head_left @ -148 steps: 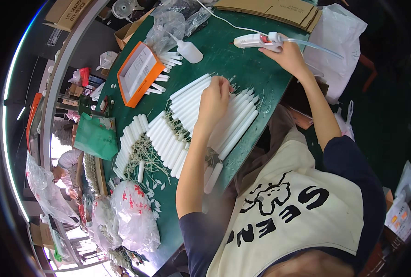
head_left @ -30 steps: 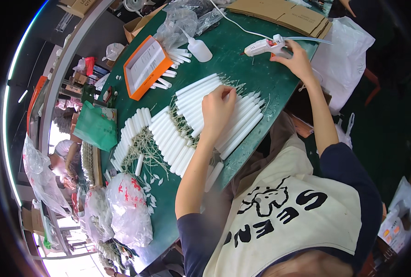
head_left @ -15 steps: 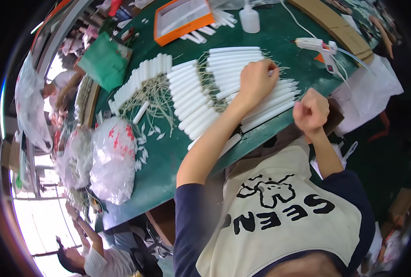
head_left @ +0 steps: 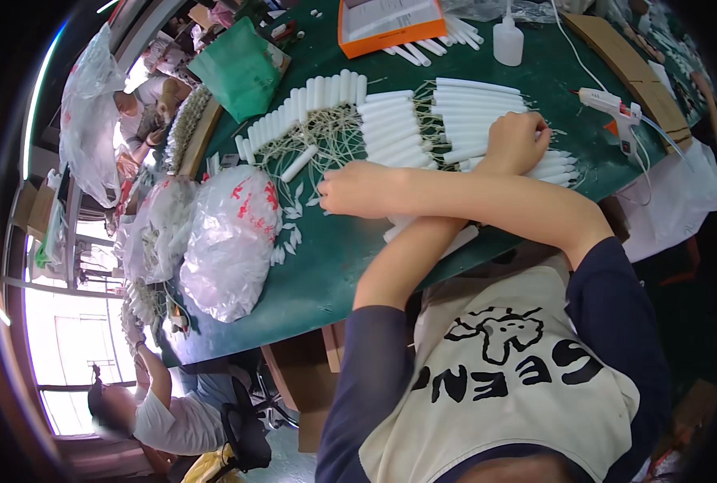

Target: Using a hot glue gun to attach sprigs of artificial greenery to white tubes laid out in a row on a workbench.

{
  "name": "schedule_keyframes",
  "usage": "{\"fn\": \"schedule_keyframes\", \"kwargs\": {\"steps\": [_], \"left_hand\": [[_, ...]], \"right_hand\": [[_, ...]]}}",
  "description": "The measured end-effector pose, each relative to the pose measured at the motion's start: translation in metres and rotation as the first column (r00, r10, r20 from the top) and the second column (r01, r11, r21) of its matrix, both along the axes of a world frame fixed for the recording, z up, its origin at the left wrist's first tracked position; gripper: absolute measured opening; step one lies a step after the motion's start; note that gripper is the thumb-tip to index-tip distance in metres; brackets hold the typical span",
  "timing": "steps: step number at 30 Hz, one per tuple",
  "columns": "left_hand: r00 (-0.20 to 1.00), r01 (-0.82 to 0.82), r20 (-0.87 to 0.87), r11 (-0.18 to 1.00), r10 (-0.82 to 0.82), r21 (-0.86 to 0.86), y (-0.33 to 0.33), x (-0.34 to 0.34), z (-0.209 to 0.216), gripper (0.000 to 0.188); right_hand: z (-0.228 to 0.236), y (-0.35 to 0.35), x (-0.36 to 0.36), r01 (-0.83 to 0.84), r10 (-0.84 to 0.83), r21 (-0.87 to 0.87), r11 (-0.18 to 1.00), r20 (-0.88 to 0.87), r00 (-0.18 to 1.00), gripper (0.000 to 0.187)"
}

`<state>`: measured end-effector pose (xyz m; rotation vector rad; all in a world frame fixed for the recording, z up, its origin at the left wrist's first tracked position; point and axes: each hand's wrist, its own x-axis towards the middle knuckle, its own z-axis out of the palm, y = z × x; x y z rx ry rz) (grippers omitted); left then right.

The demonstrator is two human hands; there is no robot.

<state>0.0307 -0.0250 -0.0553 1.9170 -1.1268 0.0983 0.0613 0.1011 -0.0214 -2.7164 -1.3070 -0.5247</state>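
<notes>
My arms cross over the rows of white candle-shaped sticks [head_left: 479, 105]. Over the right-hand row rests my left hand [head_left: 519, 141], fingers curled; whatever they hold is hidden. My right hand [head_left: 346, 189] reaches across above the left forearm, its fingers closed beside the small white flame-shaped pieces [head_left: 293, 213]. Whether it grips one I cannot make out. Near it lies a single loose white stick [head_left: 299, 163]. Thin beige wires [head_left: 326, 133] trail from the bunched sticks at the left. Some sticks at the right have pointed tips [head_left: 564, 169]. My forearms hide part of the rows.
Stuffed plastic bags [head_left: 229, 249] and a green bag [head_left: 241, 68] stand at the left of the green table [head_left: 294, 310]. Along the back are an orange box [head_left: 390, 36], a white bottle [head_left: 508, 42] and a corded glue gun [head_left: 612, 103]. Other people [head_left: 181, 410] sit at the left.
My right hand has swung from the right table edge leftward across my left forearm to the flame-shaped pieces. The left hand stays over the right-hand row. The whole view has shifted.
</notes>
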Motion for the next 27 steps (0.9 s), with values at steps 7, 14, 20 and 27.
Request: {"fn": "schedule_keyframes", "kwargs": {"steps": [7, 14, 20, 27], "left_hand": [[0.998, 0.035, -0.051, 0.999, -0.036, -0.024, 0.005, 0.005, -0.001, 0.016], [0.998, 0.059, -0.020, 0.998, -0.059, -0.004, 0.008, 0.007, -0.002, 0.017], [0.997, 0.053, -0.050, 0.999, -0.053, 0.009, 0.008, 0.007, -0.001, 0.018], [0.994, 0.078, -0.084, 0.992, -0.070, 0.096, 0.002, 0.000, 0.009, 0.019]], "right_hand": [[-0.027, 0.027, 0.019, -0.085, 0.060, -0.143, 0.986, -0.175, 0.983, 0.018], [-0.028, 0.031, 0.019, -0.164, 0.133, -0.100, 0.981, -0.261, 0.956, 0.013], [-0.009, 0.017, 0.009, -0.111, 0.112, 0.017, 0.994, -0.251, 0.961, 0.014], [0.038, -0.094, -0.062, -0.007, 0.172, 0.672, 0.741, -0.180, 0.968, 0.020]]}}
